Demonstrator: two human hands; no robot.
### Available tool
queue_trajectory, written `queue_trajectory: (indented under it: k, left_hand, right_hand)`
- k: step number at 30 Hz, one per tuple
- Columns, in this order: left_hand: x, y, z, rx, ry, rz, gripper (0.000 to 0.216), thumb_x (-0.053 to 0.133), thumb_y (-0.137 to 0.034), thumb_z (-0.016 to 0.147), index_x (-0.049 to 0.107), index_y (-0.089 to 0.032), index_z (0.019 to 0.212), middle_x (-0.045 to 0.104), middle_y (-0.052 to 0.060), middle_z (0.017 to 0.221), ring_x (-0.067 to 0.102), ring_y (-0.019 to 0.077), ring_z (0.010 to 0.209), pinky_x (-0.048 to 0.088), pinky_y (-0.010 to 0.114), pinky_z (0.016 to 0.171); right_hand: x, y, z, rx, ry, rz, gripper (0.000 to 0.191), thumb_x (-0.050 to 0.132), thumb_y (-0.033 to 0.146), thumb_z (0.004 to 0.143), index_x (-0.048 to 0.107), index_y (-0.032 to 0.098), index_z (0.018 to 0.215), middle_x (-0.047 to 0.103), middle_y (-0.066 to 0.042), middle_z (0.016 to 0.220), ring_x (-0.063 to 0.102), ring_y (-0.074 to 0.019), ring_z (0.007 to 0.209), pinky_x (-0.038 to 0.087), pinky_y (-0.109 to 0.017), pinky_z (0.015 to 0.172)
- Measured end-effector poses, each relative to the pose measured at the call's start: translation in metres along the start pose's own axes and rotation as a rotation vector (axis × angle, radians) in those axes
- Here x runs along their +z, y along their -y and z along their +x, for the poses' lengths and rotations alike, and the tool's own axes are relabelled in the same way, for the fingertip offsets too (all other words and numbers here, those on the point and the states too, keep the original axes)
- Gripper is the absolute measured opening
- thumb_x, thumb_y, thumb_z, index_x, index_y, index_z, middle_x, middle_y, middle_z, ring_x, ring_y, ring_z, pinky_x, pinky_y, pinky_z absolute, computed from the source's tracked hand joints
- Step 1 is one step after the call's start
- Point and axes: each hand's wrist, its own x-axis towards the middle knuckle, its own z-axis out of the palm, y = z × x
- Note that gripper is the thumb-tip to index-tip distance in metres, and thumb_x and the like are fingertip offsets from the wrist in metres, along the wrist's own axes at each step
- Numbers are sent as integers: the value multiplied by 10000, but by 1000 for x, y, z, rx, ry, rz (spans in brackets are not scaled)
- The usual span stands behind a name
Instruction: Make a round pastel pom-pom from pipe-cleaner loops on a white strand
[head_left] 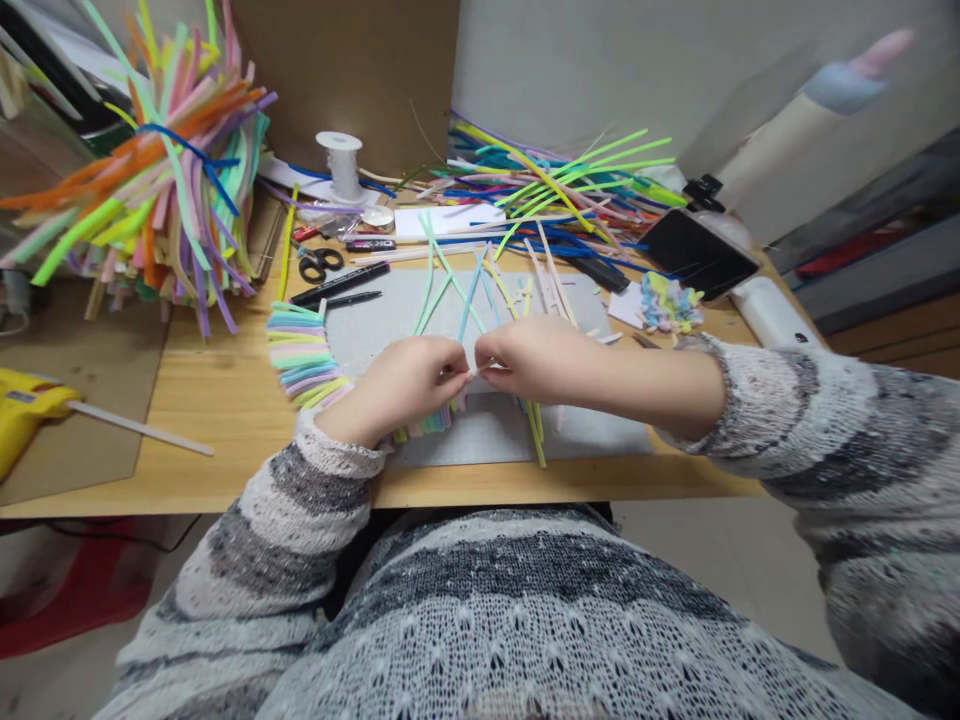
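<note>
My left hand (409,385) and my right hand (536,360) meet fingertip to fingertip over a grey cutting mat (592,435) on the wooden table. Both hands are closed in a pinch on a small pale strip (472,372) between them. Under and behind the hands lie long pastel pipe cleaners (457,290) fanned across the mat. A row of short pastel pipe-cleaner pieces (300,355) curves along the mat's left side, just beyond my left wrist.
A big bundle of coloured pipe cleaners (157,170) stands at the left, another heap (555,190) at the back. Scissors (319,263), a black pen (341,283), a thread spool (341,165), a dark tablet (697,252) and a yellow glue gun (26,415) lie around the mat.
</note>
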Motion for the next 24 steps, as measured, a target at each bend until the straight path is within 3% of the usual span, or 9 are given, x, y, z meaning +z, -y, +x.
queue_trajectory:
  k: [6,11,18,24]
  left_hand:
    - [2,-1,1,-23,-10,8,144,560,-236,816,661,-162,746,680,39,705,580,152,635,363,263,594]
    - [4,-1,1,-39,-19,-4,144,560,-227,800,666,-162,727,672,43,685,579,164,629,369,271,593]
    - [3,-2,2,-68,-19,-5,143,556,-219,786,670,-160,723,671,41,685,577,155,636,373,267,596]
    - [3,1,3,-71,-29,-33,175,549,-254,819,686,-158,768,690,45,716,582,150,644,379,265,600]
  right_hand:
    - [-1,7,4,90,-12,194,196,557,299,797,711,218,886,690,-24,766,550,-145,667,273,-248,556]
    - [2,12,-4,19,-70,187,197,515,266,824,699,194,836,680,-31,733,520,-136,628,245,-256,545]
    - [45,17,-27,-178,-397,-13,289,400,204,905,670,109,863,657,-80,720,517,-147,609,266,-293,532]
    - [87,7,-32,-244,-682,-37,339,389,136,921,607,52,1167,677,-82,758,538,-145,614,348,-298,537]
